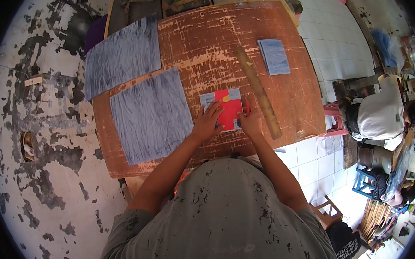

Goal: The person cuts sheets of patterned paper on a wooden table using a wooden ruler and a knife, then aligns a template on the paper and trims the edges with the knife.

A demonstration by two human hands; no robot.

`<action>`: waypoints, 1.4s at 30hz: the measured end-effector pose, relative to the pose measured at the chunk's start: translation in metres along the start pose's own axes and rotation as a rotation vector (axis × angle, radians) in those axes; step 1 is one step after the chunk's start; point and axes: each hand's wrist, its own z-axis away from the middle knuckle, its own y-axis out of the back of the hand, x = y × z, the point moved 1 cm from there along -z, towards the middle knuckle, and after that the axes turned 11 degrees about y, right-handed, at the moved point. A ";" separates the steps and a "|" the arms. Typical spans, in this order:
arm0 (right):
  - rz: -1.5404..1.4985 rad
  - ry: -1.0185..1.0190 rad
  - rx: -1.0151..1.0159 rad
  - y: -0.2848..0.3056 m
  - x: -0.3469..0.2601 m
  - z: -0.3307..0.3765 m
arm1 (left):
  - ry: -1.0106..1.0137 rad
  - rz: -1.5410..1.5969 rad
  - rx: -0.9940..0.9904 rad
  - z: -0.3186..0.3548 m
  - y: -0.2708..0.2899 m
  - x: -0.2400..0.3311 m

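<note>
**Both hands down on red template, worktop centre-right**

Both forearms came up from the near edge and converged toward the middle of the worktop (pixel 194 47), elbows out, wrists roughly level with the surface.

Left hand (pixel 209 121): palm down, fingers spread flat, pressing on the left part of the red card (pixel 230 113). Open, not gripping anything.

Right hand (pixel 247 122): curled at the right edge of the red card, fingers closed around a small red tool (pixel 247 108). Tool mostly hidden by the hand, so couldn't tell what kind.

The red card lay on a small grey-blue sheet (pixel 208 99) that stuck out at its left and far sides. A small yellow patch showed near the card's far edge.

Just right of the hands a long wooden ruler (pixel 259 93) ran diagonally, near to far. A small stack of grey-blue pieces (pixel 273 56) sat beyond it, far right. Two large grey-blue sheets lay to the left: one near (pixel 152 113), one far (pixel 121 56), well apart from the hands.

Another person in a white shirt (pixel 379 117) sat off to the right, clear of the worktop.
</note>
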 end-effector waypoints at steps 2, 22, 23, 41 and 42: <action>-0.034 -0.034 -0.034 -0.002 0.000 -0.003 | 0.011 -0.003 -0.019 0.000 -0.001 -0.001; -0.343 -0.216 -0.120 0.004 0.004 -0.016 | -0.056 0.117 0.013 0.001 0.010 0.001; -0.270 -0.143 -0.099 0.004 0.001 -0.014 | -0.056 0.128 0.004 0.002 0.012 0.000; 0.287 0.766 -0.233 0.128 -0.144 0.021 | -0.100 0.160 0.152 -0.012 0.135 0.068; 0.338 0.813 -0.227 0.128 -0.146 0.023 | -0.104 0.159 0.150 -0.011 0.134 0.066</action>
